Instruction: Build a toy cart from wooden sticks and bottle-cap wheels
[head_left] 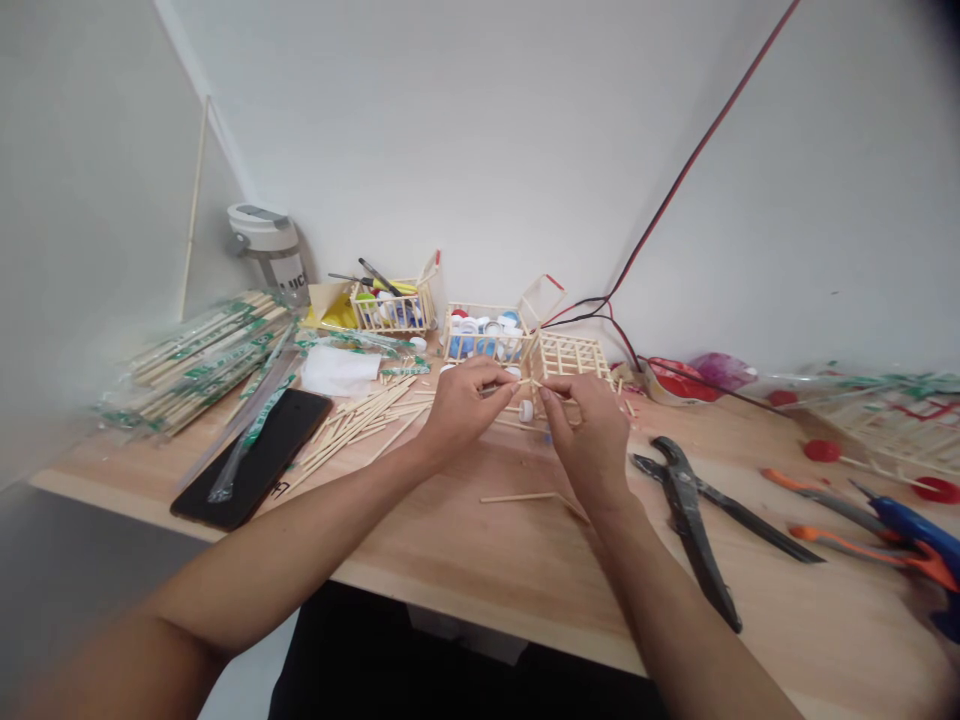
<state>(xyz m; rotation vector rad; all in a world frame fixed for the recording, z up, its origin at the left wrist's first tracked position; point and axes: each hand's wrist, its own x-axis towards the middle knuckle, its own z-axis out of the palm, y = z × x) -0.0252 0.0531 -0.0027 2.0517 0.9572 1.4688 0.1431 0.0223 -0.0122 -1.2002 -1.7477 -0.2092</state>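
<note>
Both my hands meet over the middle of the wooden table. My left hand is closed in a pinch on a thin wooden stick. My right hand pinches the same stick from the other side, fingers curled. A small white cap sits just under the stick between the hands. A loose stick lies on the table in front of my right wrist. Behind the hands stands a small stick-built grid frame.
Black pliers lie right of my right hand, orange-handled tools and a blue tool farther right. Loose sticks, a black phone and wrapped chopstick packs lie left. Stick baskets of bottle caps stand by the wall.
</note>
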